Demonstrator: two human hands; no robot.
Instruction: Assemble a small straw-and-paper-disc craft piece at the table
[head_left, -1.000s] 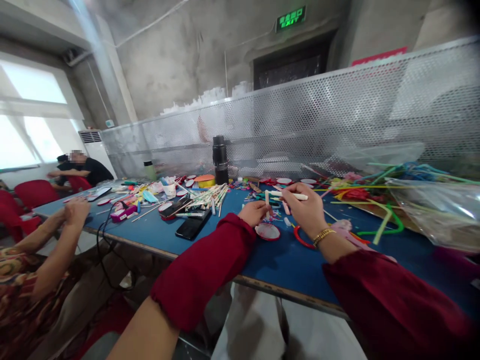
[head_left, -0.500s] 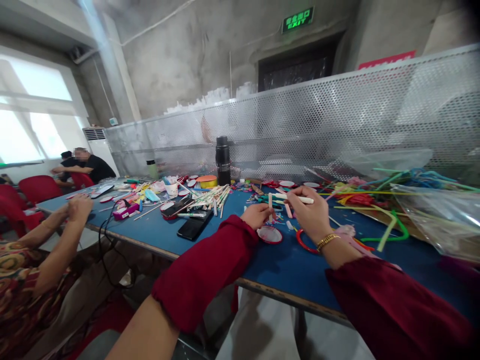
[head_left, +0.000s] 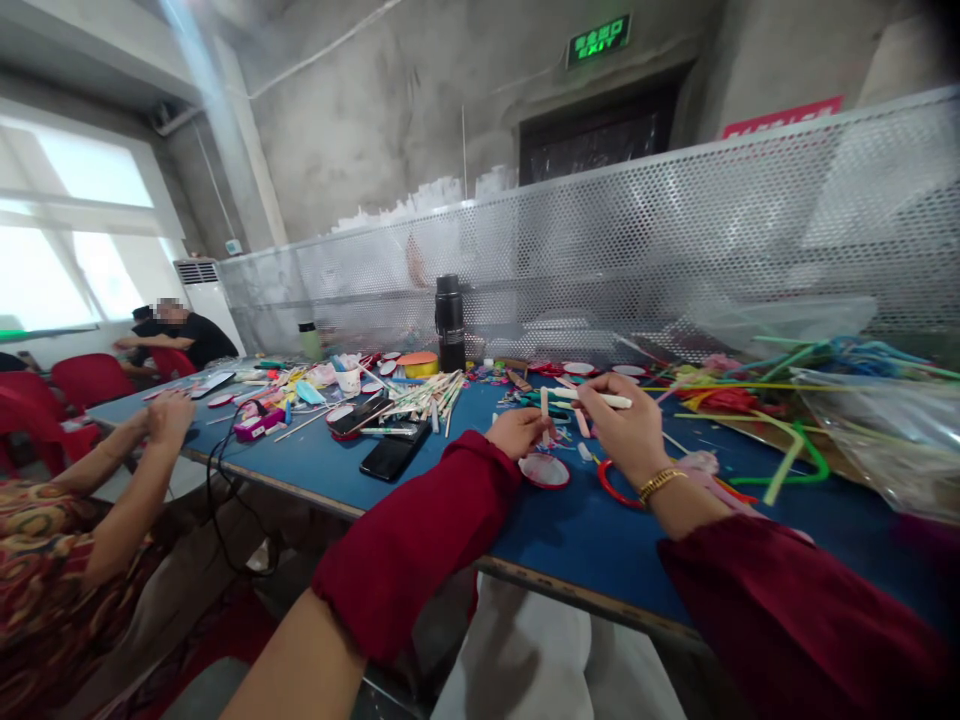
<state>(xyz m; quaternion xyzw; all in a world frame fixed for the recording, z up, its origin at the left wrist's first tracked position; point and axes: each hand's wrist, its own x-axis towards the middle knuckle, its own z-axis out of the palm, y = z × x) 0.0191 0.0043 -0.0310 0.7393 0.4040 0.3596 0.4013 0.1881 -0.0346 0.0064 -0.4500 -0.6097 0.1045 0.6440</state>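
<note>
Right hand closed on a white stick, held roughly level above the blue table, tip pointing left toward the other hand. Left hand pinches a short white tube upright, fingers curled round its lower end, hand resting on or just above the tabletop. The two pieces are near each other but apart, not yet joined, so assembly of this piece looks to be at an early stage; cannot tell if anything is already fitted inside the tube

Just near of the left hand lies a round clear lid with a red rim; a red ring lies under the right wrist, partly hidden. Gold bracelet on that wrist. No finished item is plainly visible by the hands, judging from that most of the work is left

Plenty of stock unused: a pile of sticks to the left, coloured straws and a plastic bag at right. Two black phones near-left of the hands, black flask at the far edge by the metal mesh screen

At far left a co-worker's hands rest clasped on the table edge; another person sits further off
</note>
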